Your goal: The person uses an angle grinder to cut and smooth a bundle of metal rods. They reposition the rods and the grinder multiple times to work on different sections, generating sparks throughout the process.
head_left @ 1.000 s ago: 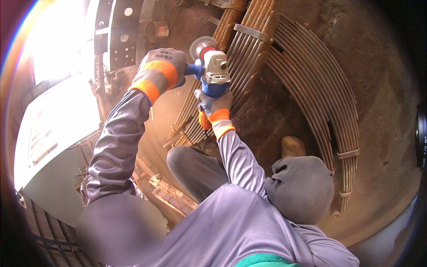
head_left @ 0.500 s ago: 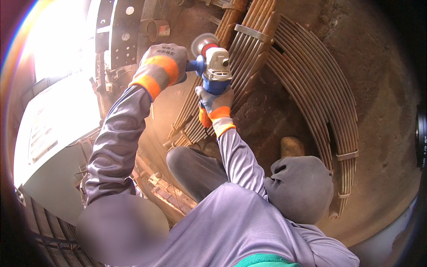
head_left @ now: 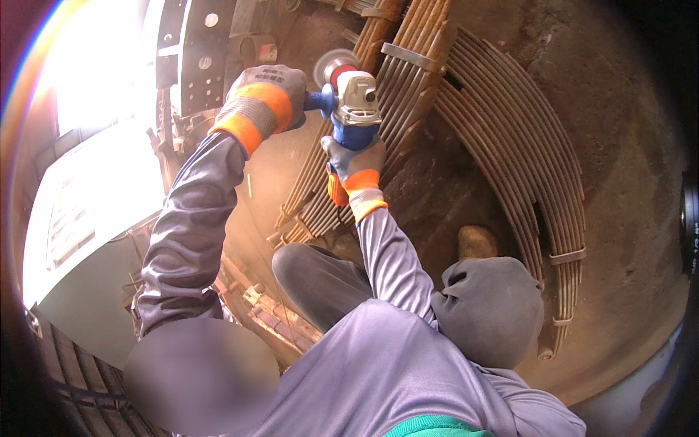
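An angle grinder (head_left: 357,102) with a silver head and blue body is between my hands, in front of a rusty leaf spring stack (head_left: 408,80). My gloved left hand (head_left: 271,100) is closed around its blue side handle (head_left: 318,102). Behind its head, my gloved right hand (head_left: 358,159) wraps the body, thumb along the side. A round disc (head_left: 329,65), blurred at its rim, sticks out at the far end beside a slanting leaf spring. Whether the disc touches the metal I cannot tell.
A second curved leaf spring stack (head_left: 520,138), with clamps, lies to the right on the brown floor. My bent knee (head_left: 317,280) and dark-clad other knee (head_left: 491,309) are near. A rusty can (head_left: 258,49) and a perforated dark beam (head_left: 206,58) stand at far left.
The grinder and both hands have shifted slightly away from me. My grip on it looks the same.
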The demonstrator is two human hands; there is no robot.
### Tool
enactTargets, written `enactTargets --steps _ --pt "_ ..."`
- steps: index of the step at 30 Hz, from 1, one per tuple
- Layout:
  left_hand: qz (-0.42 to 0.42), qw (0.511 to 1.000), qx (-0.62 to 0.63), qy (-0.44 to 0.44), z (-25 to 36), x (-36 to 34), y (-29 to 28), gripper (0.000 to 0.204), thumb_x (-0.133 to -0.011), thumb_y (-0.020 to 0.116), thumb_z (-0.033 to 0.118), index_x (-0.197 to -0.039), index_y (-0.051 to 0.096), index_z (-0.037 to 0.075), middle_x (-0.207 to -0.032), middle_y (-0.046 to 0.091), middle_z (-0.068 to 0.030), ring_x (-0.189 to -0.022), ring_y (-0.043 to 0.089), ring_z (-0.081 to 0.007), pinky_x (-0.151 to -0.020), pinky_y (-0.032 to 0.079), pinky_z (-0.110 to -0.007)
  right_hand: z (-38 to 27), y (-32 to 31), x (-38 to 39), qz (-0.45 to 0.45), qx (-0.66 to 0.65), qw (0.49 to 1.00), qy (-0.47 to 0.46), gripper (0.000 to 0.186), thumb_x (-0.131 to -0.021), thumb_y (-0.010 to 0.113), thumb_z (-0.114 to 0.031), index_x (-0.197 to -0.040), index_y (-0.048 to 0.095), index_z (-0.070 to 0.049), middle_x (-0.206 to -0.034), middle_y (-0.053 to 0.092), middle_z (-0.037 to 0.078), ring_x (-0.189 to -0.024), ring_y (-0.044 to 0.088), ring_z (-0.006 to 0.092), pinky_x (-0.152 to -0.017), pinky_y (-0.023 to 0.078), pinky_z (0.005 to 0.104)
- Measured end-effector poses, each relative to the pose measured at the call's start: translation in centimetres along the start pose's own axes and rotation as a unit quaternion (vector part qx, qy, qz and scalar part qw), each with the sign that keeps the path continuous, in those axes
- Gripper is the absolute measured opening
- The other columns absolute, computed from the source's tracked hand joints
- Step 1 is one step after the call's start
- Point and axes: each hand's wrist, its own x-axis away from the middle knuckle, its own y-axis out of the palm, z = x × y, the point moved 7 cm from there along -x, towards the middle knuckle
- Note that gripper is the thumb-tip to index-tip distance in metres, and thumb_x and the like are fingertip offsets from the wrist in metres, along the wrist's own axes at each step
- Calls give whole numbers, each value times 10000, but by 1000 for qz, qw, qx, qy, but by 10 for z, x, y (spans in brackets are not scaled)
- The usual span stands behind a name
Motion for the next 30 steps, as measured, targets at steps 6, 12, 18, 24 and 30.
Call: enactTargets --steps 6,12,18,24,30 --pt "27 1000 -1 8 0 -2 7 194 -848 709 217 -981 793 104 -986 766 -165 -944 745 -351 -856 589 -449 6 -1 2 -2 -52 998 35 278 -715 842 -60 -922 658 -74 -690 677 23 -489 610 139 -469 499 333" --pt "18 1000 -4 3 -3 -1 7 199 -852 706 223 -971 782 83 -980 764 -170 -949 744 -353 -853 587 -447 -5 0 7 3 -12 1000 21 327 -714 878 -78 -963 673 -22 -747 700 57 -528 658 162 -500 544 333" --pt "11 1000 -9 -6 -2 0 4 209 -869 689 226 -985 779 77 -1009 762 -170 -970 744 -345 -867 583 -442 -1 -1 3 7 9 999 40 301 -712 882 -85 -926 680 -26 -745 707 68 -535 667 164 -500 541 334" --pt "-3 1000 -18 -6 1 0 1 267 -863 710 245 -1076 785 102 -1066 763 -159 -995 745 -333 -893 585 -432 15 -1 -7 17 -13 1000 -7 295 -710 875 -71 -904 660 -18 -707 687 56 -489 641 166 -455 519 338" --pt "7 1000 -18 -12 -2 2 -4 246 -862 716 251 -1041 779 94 -1029 760 -162 -965 744 -338 -875 584 -441 12 2 -6 -4 -30 999 31 413 -676 872 -63 -1039 675 -86 -837 714 31 -661 660 135 -622 553 330"
